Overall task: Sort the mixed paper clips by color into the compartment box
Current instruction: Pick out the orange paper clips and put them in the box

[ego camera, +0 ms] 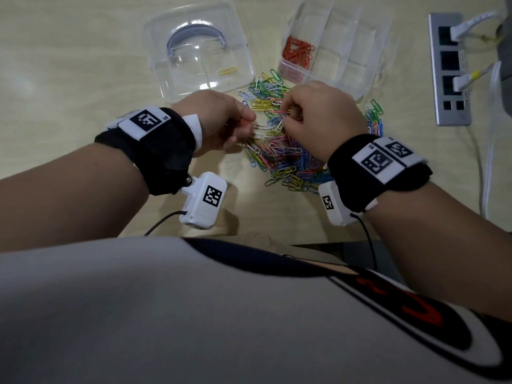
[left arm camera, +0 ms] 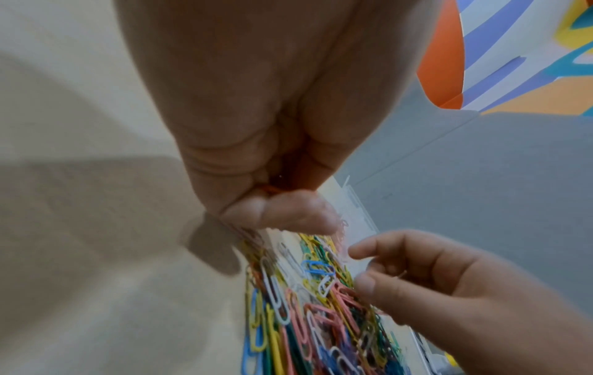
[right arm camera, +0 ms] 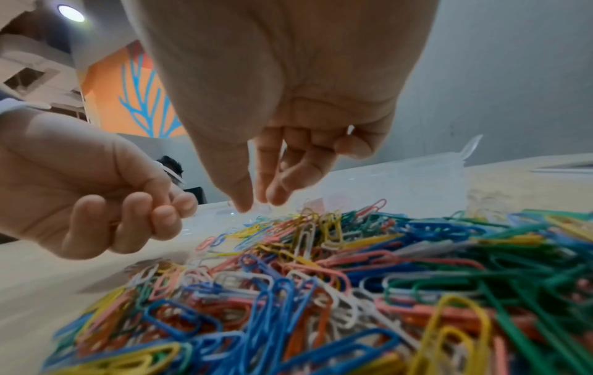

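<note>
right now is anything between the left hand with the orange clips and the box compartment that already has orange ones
Nothing visible blocks it. The left hand holds orange clips; only the low pile lies between it and the open-topped orange compartment.

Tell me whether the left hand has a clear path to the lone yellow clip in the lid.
Probably yes. The yellow clip lies alone in the open lid, with nothing between it and the left hand, though that hand already grips orange clips.
</note>
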Available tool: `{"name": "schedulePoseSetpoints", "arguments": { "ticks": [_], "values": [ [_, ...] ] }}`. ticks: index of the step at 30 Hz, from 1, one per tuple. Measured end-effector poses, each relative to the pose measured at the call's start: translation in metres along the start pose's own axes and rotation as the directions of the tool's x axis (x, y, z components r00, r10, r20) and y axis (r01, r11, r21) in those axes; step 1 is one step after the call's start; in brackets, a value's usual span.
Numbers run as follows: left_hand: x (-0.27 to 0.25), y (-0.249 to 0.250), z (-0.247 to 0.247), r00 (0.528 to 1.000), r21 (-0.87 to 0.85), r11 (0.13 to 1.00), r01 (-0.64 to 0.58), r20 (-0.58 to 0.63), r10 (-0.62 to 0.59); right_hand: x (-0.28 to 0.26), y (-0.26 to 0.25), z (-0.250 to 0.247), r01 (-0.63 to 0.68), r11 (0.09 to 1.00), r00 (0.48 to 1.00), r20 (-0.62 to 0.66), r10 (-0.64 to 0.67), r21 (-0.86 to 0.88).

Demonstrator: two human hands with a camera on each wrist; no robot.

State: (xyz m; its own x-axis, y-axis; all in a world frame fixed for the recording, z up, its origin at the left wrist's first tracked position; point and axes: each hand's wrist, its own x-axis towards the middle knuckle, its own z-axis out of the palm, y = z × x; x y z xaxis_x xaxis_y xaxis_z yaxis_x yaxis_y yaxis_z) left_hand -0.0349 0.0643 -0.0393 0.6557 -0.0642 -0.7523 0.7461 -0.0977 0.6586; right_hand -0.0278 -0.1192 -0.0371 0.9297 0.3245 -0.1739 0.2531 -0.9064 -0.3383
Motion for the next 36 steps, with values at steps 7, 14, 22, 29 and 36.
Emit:
{"name": "schedulePoseSetpoints", "arguments": {
  "ticks": [7, 14, 22, 29, 36],
  "values": [
    [-0.002, -0.003, -0.01, 0.998, 0.055, 0.997, 0.056, -0.018, -0.055, -0.014, 0.001, 0.009, -0.05, 0.995, 0.974, 0.215, 0.067, -0.084],
    [-0.007, -0.012, -0.01, 0.997, 0.102, 0.993, 0.057, 0.04, -0.061, -0.018, -0.003, 0.02, -0.035, 0.999, 0.992, 0.121, 0.039, -0.036],
    [-0.006, -0.015, -0.014, 0.988, 0.058, 0.991, 0.124, 0.09, -0.129, -0.018, -0.021, 0.027, 0.099, 0.995, 0.976, 0.198, -0.095, -0.011],
    [-0.008, -0.017, -0.015, 0.994, 0.081, 0.992, 0.099, 0.038, -0.102, -0.012, -0.015, 0.024, 0.014, 0.997, 0.993, 0.122, -0.004, -0.078],
    [-0.009, -0.018, -0.016, 0.992, 0.059, 0.992, 0.114, 0.047, -0.117, -0.01, -0.021, 0.024, 0.098, 0.989, 0.994, 0.065, -0.091, -0.113]
  ]
}}
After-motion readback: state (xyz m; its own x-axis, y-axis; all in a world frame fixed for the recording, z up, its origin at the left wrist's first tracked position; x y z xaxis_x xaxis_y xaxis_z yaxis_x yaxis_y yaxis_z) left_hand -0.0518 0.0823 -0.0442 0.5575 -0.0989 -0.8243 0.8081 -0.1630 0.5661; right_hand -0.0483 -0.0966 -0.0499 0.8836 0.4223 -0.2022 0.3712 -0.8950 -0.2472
